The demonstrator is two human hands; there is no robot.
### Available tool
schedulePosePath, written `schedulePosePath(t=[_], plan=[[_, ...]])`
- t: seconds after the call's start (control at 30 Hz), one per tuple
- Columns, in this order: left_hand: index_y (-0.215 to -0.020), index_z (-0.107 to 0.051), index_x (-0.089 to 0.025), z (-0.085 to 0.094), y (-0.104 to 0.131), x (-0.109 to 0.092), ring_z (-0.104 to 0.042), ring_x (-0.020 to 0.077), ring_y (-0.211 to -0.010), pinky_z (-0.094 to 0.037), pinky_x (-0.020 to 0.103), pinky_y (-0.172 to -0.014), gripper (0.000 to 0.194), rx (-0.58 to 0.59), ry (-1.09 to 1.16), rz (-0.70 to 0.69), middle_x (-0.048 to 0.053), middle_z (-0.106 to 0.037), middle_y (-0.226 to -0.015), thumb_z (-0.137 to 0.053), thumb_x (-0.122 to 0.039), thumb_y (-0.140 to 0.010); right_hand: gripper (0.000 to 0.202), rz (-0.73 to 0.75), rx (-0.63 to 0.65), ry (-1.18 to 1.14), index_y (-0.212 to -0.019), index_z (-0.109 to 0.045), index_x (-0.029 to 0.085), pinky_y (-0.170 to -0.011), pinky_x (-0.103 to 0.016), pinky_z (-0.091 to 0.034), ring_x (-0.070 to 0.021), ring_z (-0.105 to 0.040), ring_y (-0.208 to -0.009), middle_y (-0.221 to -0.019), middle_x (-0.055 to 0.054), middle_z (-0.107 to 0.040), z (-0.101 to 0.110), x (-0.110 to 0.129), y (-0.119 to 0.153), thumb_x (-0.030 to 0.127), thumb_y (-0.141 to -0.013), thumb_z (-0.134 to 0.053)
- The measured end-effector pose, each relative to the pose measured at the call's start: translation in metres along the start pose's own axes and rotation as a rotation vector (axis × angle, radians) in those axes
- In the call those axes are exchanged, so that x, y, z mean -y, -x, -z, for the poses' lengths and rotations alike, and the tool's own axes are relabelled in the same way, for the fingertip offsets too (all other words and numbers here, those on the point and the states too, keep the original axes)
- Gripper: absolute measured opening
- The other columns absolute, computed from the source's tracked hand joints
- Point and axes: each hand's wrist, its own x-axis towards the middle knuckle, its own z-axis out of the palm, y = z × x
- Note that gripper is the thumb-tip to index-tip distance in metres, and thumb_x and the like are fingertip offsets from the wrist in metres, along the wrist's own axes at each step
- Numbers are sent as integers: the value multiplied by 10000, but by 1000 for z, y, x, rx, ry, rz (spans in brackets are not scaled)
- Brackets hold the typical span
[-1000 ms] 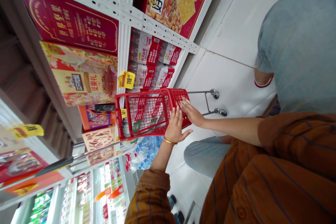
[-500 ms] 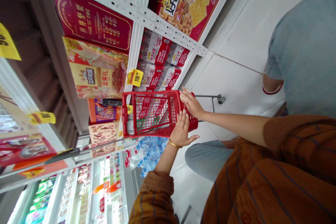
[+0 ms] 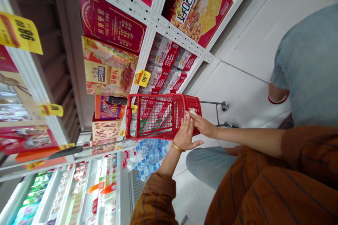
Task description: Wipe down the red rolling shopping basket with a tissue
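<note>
The view lies sideways, with the shelves' upper side toward the left. A red plastic basket [image 3: 155, 136] sits on a metal cart frame with wheels [image 3: 225, 106]. My left hand [image 3: 186, 134], with a gold bangle at the wrist, rests at the basket's edge with fingers straight and thumb spread. Close against its fingertips, my right hand [image 3: 204, 125] bends over the basket's end wall. A small crumpled white wad [image 3: 193, 111], perhaps tissue, shows at the right fingers, which press it to the red plastic. Nothing shows inside the basket.
Beside the cart, a white shelf [image 3: 163, 24] carries gift boxes [image 3: 112, 65], red-labelled bottle packs [image 3: 165, 54] and a biscuit carton [image 3: 200, 10]. Blue water packs [image 3: 151, 160] stand farther off. A long bar with a black grip [image 3: 66, 152] extends from the basket's side. Tiled floor [image 3: 243, 56] lies alongside.
My right hand has slid along the basket's end toward my left hand, its fingers now curled over the white wad. The shelves and basket have shifted slightly right in view.
</note>
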Motion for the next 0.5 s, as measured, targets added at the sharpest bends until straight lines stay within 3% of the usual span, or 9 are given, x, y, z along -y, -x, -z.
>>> schedulePosePath(t=[0.1, 0.2, 0.33, 0.5], plan=[[-1482, 175, -24, -5, 5, -4, 198, 408, -1410, -191, 677, -1119, 1215, -112, -56, -2, 260, 234, -1531, -497, -750, -777, 479, 98, 59, 68, -1476, -323, 213, -1164, -588, -237, -241, -156, -1472, -1492, -127, -413, 8, -4, -12, 193, -998, -339], [-1485, 148, -6, -9, 8, -8, 227, 406, -1397, -131, 683, -1126, 1240, -154, -104, -15, 252, 250, -1524, -504, -768, -756, 393, 230, 220, 144, -1355, -511, 206, -1139, -619, -254, -268, -212, -1457, -1363, -121, -558, 18, -16, -33, 219, -993, -361], [-1482, 167, -15, -12, 6, -11, 158, 383, -1429, -129, 650, -1148, 1241, -97, -112, -4, 264, 159, -1547, -495, -774, -757, 292, 464, 363, 183, -1143, -660, 197, -1135, -577, -293, -253, -404, -1363, -1182, -107, -658, 30, -37, -64, 258, -958, -443], [-1483, 182, -35, -9, -2, -10, 65, 388, -1450, -193, 631, -1142, 1204, -17, -76, 21, 281, 63, -1562, -471, -762, -781, 262, 624, 483, 250, -1028, -676, 198, -1138, -522, -296, -210, -511, -1236, -1078, -95, -667, 47, -55, -96, 245, -962, -427]])
